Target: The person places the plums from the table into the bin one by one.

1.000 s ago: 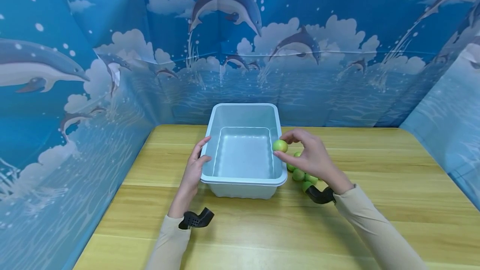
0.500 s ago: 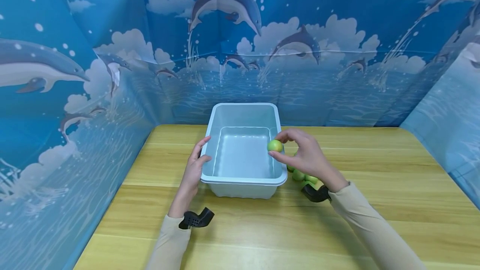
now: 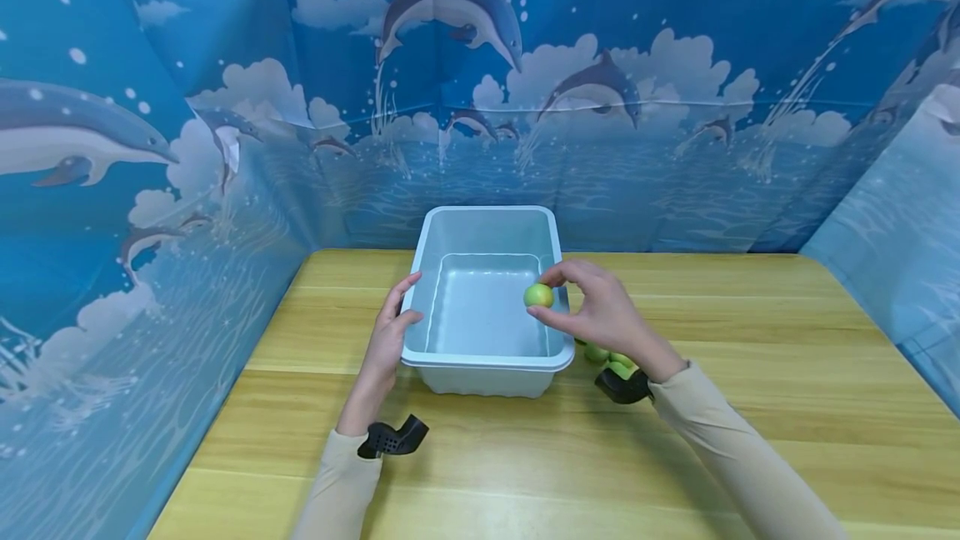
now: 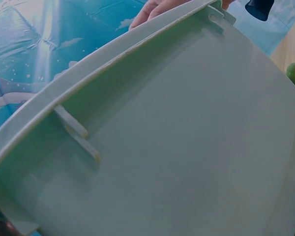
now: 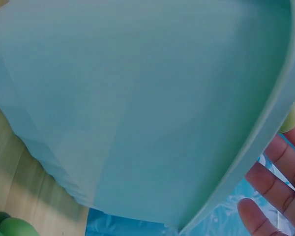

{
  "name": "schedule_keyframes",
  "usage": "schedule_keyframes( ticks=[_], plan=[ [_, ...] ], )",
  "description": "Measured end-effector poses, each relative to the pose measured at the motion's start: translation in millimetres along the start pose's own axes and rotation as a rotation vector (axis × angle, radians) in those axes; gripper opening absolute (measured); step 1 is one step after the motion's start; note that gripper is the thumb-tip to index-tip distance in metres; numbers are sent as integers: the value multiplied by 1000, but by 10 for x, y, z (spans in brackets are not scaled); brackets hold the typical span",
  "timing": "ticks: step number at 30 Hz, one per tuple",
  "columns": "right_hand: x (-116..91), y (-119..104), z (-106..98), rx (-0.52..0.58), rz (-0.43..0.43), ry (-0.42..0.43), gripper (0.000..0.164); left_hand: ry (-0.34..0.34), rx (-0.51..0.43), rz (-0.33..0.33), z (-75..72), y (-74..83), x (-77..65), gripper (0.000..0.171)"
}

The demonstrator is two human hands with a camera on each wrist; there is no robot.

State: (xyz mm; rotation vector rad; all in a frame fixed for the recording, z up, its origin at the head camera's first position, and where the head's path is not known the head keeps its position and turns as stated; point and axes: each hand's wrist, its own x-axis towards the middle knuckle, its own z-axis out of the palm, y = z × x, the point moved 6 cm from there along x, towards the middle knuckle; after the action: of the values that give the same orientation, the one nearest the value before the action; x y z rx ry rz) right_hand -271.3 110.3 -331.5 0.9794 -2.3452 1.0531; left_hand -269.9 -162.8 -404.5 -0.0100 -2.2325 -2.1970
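A pale blue plastic basin [image 3: 487,311] stands on the table, its inside bare. My left hand [image 3: 386,338] grips the basin's left rim, thumb over the edge and fingers along the outside. Between thumb and fingertips my right hand [image 3: 600,311] pinches a yellow-green lime [image 3: 538,296], held above the inside of the basin near its right rim. In the right wrist view, the basin's wall partly hides the lime [image 5: 291,121]. Several more limes [image 3: 620,363] lie on the table just right of the basin, partly covered by my right hand and wrist.
The wooden table [image 3: 480,465] extends in front of the basin and to both sides. Behind it and at the sides hangs a blue dolphin-print sheet [image 3: 480,165], close to the basin's far end. Black camera mounts [image 3: 393,437] sit on both wrists.
My right hand has carried the lime leftward, from over the basin's right rim to over its inside. My left hand and the basin have stayed in place.
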Motion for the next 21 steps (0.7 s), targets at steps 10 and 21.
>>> schedule_keyframes(
  ticks=[10,21],
  plan=[
    [4,-3,61,-16,11,-25,30,-8,2,18,0,13,-6,53],
    [-14,13,67,-3,-19,-1,29,-4,10,15,-5,12,-9,52]
  ],
)
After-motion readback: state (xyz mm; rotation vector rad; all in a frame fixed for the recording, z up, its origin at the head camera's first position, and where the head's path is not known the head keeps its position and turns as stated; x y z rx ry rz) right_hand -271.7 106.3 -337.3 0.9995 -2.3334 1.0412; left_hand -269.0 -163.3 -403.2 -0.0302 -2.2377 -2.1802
